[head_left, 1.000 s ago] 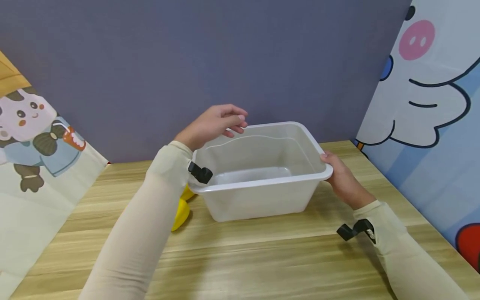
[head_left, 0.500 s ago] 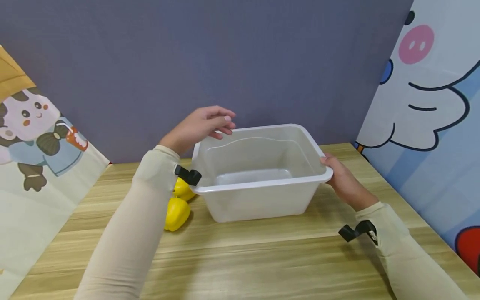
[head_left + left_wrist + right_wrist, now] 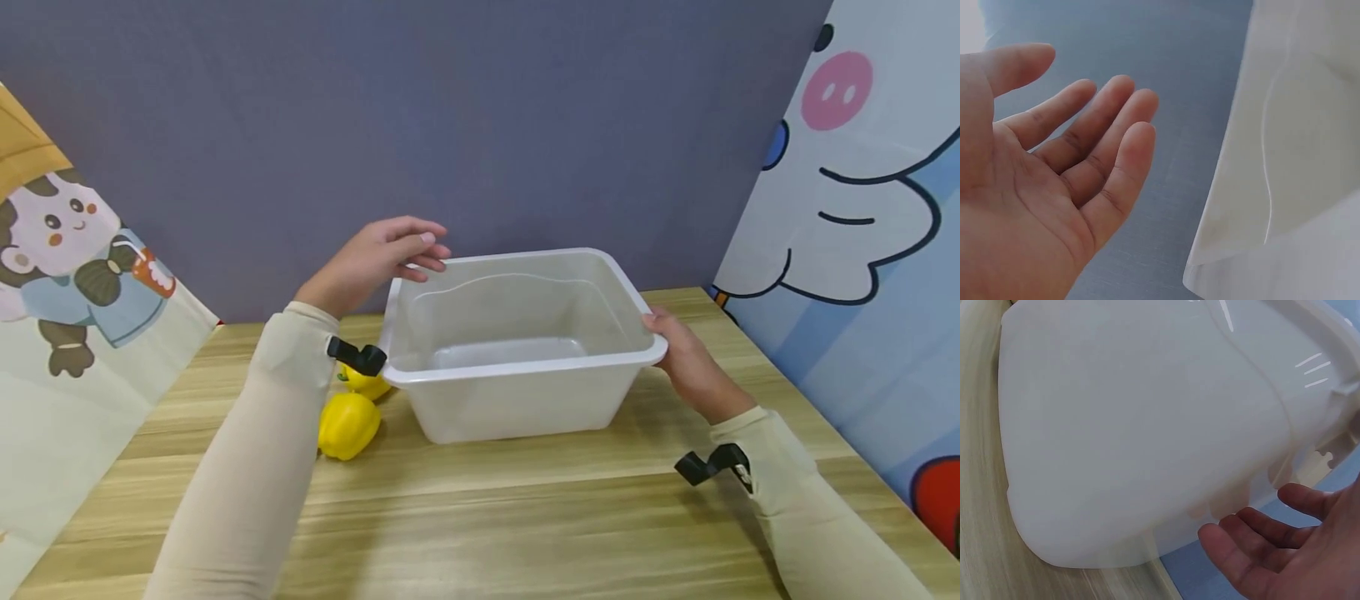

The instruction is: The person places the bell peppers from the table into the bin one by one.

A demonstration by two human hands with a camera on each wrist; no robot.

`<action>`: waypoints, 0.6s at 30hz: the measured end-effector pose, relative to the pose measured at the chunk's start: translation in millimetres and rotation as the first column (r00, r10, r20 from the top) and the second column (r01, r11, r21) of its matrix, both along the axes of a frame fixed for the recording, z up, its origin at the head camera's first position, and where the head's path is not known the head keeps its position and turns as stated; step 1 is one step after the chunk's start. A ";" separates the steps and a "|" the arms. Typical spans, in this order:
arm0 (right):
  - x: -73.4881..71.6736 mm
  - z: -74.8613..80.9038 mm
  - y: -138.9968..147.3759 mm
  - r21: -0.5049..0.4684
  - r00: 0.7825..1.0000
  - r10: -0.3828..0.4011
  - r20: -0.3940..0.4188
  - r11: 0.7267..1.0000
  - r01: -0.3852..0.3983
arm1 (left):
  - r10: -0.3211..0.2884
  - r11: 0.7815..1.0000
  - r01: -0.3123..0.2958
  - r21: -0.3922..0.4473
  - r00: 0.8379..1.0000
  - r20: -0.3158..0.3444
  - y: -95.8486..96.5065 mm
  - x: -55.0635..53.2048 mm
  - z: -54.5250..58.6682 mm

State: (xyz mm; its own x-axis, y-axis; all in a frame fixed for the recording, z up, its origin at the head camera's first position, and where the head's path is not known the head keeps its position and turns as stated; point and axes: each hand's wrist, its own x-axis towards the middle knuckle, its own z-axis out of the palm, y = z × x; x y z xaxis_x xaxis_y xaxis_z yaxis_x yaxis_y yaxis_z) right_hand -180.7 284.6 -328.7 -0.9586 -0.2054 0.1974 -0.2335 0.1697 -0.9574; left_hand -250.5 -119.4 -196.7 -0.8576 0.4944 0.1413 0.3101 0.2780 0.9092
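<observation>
A white plastic tub stands on the wooden table, its inside bare. At its right end my right hand grips the rim, thumb on top and fingers below; the right wrist view shows those fingers near the tub's outer wall. My left hand hovers by the tub's back left corner with relaxed, slightly bent fingers and holds nothing. In the left wrist view its palm faces the camera, apart from the tub's edge. Two yellow bell peppers lie left of the tub, partly hidden by my left forearm.
A grey-blue panel rises behind the table. Cartoon-printed sheets flank it, one on the left and one on the right. A black wrist mount on my left sleeve hangs close to the tub's left rim.
My left hand and forearm have moved left, away from above the tub, so more of the yellow bell peppers shows. The right hand keeps its hold on the tub's rim.
</observation>
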 end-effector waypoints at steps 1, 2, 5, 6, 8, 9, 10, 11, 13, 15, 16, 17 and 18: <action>0.2 -0.1 -0.6 0.001 1.000 -0.004 0.001 1.000 0.004 | 0.007 1.000 -0.007 0.010 1.000 -0.002 -1.7 0.9 -0.3; 0.3 -0.4 -1.0 -0.001 1.000 -0.007 0.002 1.000 0.007 | 0.013 1.000 -0.013 0.022 1.000 -0.003 -3.0 1.6 -0.5; 0.8 -1.0 -1.0 -0.004 1.000 -0.013 0.003 1.000 0.013 | 0.025 0.999 -0.025 0.043 1.000 -0.013 -6.7 3.7 0.0; 0.9 -1.2 -0.7 -0.004 1.000 -0.014 0.002 1.000 0.014 | 0.027 0.999 -0.027 0.047 1.000 -0.014 -7.8 4.2 0.2; 1.0 -1.3 0.1 -0.005 1.000 -0.017 -0.003 1.000 0.017 | 0.032 0.998 -0.032 0.050 0.999 -0.016 -10.0 4.6 0.4; 1.1 -1.3 0.7 -0.003 1.000 -0.020 -0.005 1.000 0.020 | 0.035 0.998 -0.034 0.050 0.999 -0.016 -11.3 4.8 0.3; 1.2 -1.2 1.1 -0.001 1.000 -0.023 -0.008 1.000 0.023 | 0.036 0.998 -0.035 0.048 0.999 -0.015 -12.7 4.8 0.0; 1.1 -1.1 1.4 0.000 1.000 -0.027 -0.010 1.000 0.027 | 0.039 0.998 -0.038 0.047 0.999 -0.013 -14.0 5.0 -0.4; 1.3 -0.5 1.4 0.002 0.999 -0.037 -0.012 0.999 0.037 | 0.043 0.998 -0.043 0.044 0.999 -0.014 -17.1 5.1 -2.1; 1.1 -0.3 1.1 0.005 0.999 -0.043 -0.012 0.999 0.043 | 0.050 0.998 -0.050 0.045 0.999 -0.010 -20.7 6.0 -3.8; 0.9 -0.4 0.8 0.007 0.999 -0.041 -0.010 0.999 0.041 | 0.057 0.997 -0.057 0.045 0.998 -0.008 -22.8 6.9 -4.5; 0.8 -0.4 0.4 0.010 0.999 -0.039 -0.010 0.999 0.039 | 0.064 0.997 -0.064 0.044 0.998 -0.006 -24.7 7.6 -5.2; 0.9 -0.5 0.1 0.013 0.999 -0.036 -0.010 0.999 0.037 | 0.070 0.996 -0.070 0.046 0.998 -0.004 -26.6 8.3 -5.9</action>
